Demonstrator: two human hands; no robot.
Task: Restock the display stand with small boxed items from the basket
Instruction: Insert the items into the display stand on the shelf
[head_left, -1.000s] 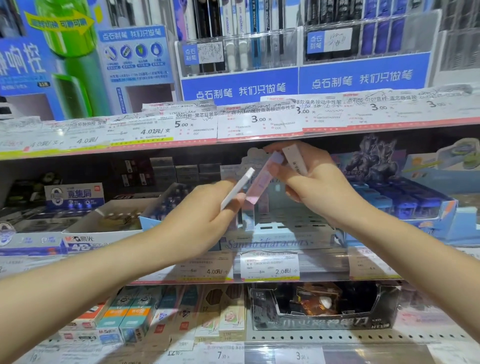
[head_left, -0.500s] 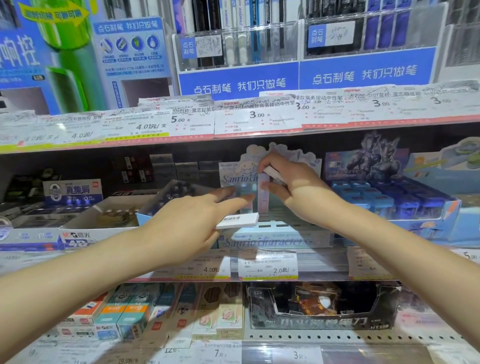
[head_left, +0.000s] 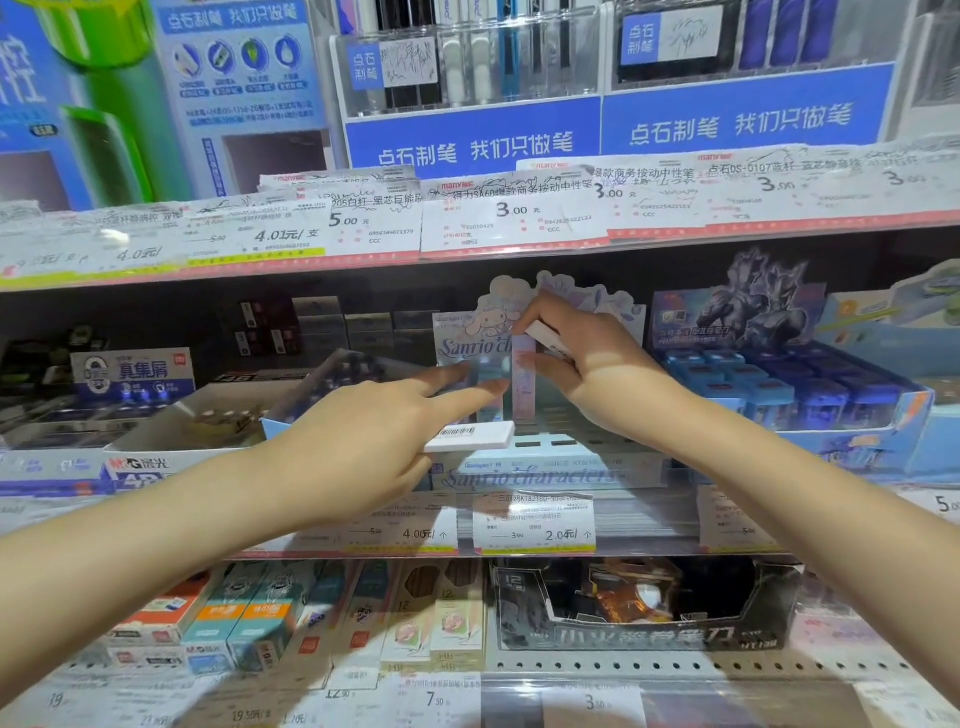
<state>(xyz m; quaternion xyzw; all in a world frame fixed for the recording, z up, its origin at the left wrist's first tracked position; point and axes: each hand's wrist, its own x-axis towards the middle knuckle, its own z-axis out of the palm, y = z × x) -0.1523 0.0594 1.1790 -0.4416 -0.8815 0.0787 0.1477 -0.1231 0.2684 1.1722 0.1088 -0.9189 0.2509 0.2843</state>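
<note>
The pale blue Sanrio display stand (head_left: 550, 470) sits on the middle shelf, with a cartoon backing card (head_left: 467, 338). My right hand (head_left: 592, 369) pinches a slim pink box (head_left: 523, 387) that stands upright in the stand, and keeps a second white box (head_left: 545, 336) tucked under its fingers. My left hand (head_left: 358, 447) grips a flat white box with a barcode (head_left: 470, 436) low in its fingers. Its two stretched fingers touch a light blue box (head_left: 488, 382) standing beside the pink one. No basket is in view.
A blue tray of small blue boxes (head_left: 789, 395) stands right of the stand, an open white carton (head_left: 218, 421) to its left. Price labels (head_left: 532, 525) line the shelf edge. Pencil boxes (head_left: 249, 618) and a black display box (head_left: 644, 608) fill the shelf below.
Both hands came down from mid-air to the stand. The pink box went from tilted in my right hand to upright in the stand. My left hand turned its white box flat and stretched two fingers forward.
</note>
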